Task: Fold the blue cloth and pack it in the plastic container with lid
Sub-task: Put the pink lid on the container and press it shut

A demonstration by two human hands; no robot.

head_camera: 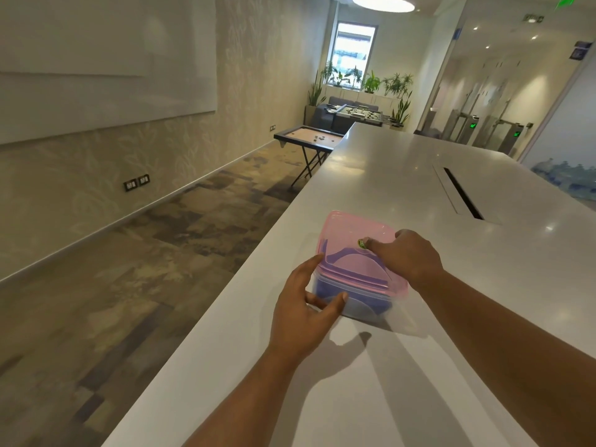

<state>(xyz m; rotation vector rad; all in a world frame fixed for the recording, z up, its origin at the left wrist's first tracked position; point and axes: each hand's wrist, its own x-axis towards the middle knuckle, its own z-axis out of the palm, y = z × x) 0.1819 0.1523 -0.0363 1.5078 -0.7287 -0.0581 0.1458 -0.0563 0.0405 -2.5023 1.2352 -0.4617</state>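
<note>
No text, label or number is showing legibly anywhere. A green ceiling sign [565, 1] and a blue wall plaque [580, 50] are appearing too blurred to read.

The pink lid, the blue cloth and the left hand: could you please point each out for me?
pink lid [348, 235]: head view, bare top surface toward the far corner.
blue cloth [361, 298]: head view, fold seen through the container's clear near wall.
left hand [303, 304]: head view, back of the hand.

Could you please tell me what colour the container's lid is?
Translucent pink; the lid shows in the head view, the only one.
</note>
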